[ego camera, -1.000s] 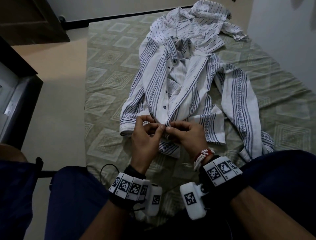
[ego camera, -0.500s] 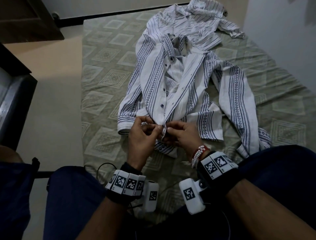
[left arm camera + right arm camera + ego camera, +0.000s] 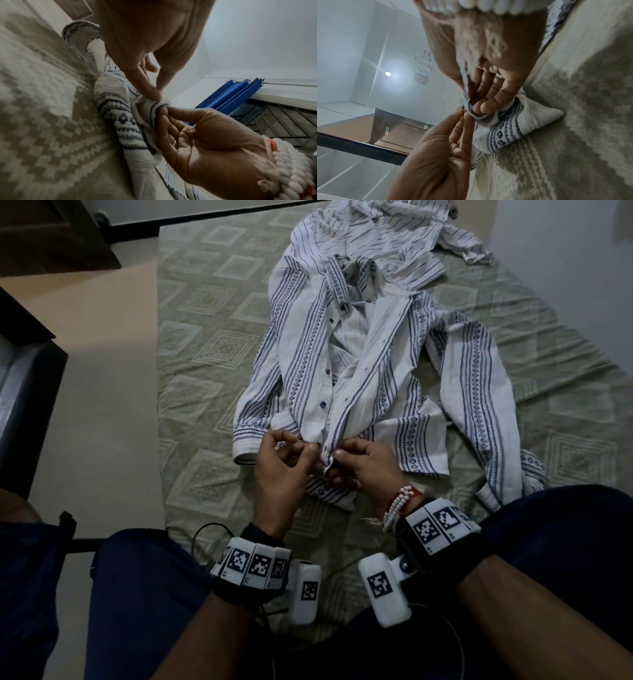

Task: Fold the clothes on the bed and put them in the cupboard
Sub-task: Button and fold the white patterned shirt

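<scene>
Head view: a person is sitting at the near end of a bed (image 3: 212, 344) covered in a green patterned sheet. A white shirt (image 3: 308, 354) with blue patterned stripes is lying open and spread out on it, with a second striped garment (image 3: 376, 237) bunched beyond. The left hand (image 3: 279, 470) and right hand (image 3: 364, 465) are meeting at the shirt's lower front edge, each pinching the fabric between thumb and fingertips.
</scene>
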